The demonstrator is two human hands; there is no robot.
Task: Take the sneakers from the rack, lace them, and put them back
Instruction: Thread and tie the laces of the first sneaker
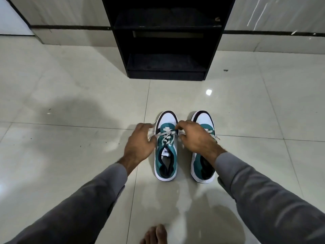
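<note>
Grey sleeves come in from the near edge, a bare foot [154, 235] nearest of all on the pale floor tiles [70, 173]. Landmark: the left sneaker [166, 147], teal and white, heel toward the person. Just to its right stands the right sneaker [203, 150], parallel, not touching. Left hand [139, 143] sits against the landmark's left side, fingers curled on a strand of the white lace [167, 135]. Right hand [195, 138] is between the two shoes and over the right one's throat, fingers bent and pinching near the lace's other end; exact hold hidden. Lace crosses the landmark's lower eyelets; upper ones look unthreaded, no bow. Right sneaker's lacing mostly hidden; cannot tell. Beyond the toes, the black rack [167, 41], shelves bare. Judgement: removal done, lacing midway, return pending.
</note>
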